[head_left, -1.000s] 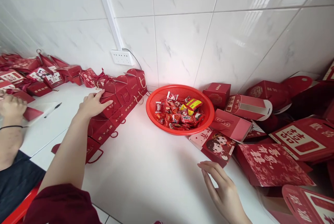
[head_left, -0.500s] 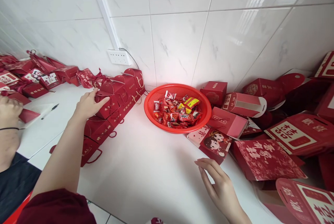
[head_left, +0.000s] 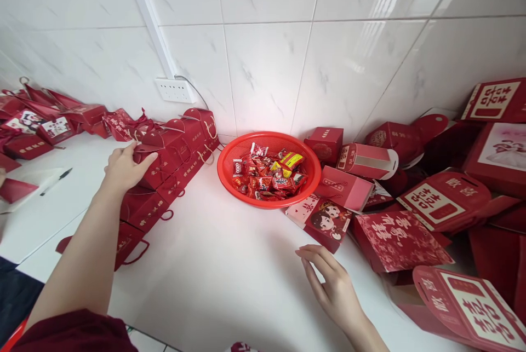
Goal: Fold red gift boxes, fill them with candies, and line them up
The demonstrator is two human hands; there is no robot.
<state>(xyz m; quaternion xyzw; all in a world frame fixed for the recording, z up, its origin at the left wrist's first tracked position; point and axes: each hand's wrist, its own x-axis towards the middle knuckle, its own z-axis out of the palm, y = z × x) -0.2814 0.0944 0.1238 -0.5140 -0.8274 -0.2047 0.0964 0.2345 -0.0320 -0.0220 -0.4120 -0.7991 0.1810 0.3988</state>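
Note:
My left hand [head_left: 125, 168] lies over the end of a dark red candy box [head_left: 152, 172] in a stacked row. Thumb and fingers straddle its near end; the box hides part of the grip. The boxes have gold lettering and cord handles. Above the white table hovers my right hand [head_left: 329, 281], holding nothing, fingers loosely bent and a gap between thumb and forefinger. Just beyond it is a box with two cartoon figures [head_left: 329, 220]. A red plastic basket [head_left: 224, 177] with wrapped sweets [head_left: 263, 179] stands at the middle.
Many red gift boxes [head_left: 435, 198] are heaped along the right side. More boxes [head_left: 53, 127] lie at the far left, near a pen [head_left: 57, 181]. Behind is a tiled wall with a socket strip [head_left: 176, 90]. Another person's dark clothing [head_left: 16, 297] shows at lower left.
The view has turned slightly right, so everything sits further left. Both my hands keep nearly the same pose. The other person's hand has almost left the view at the left edge.

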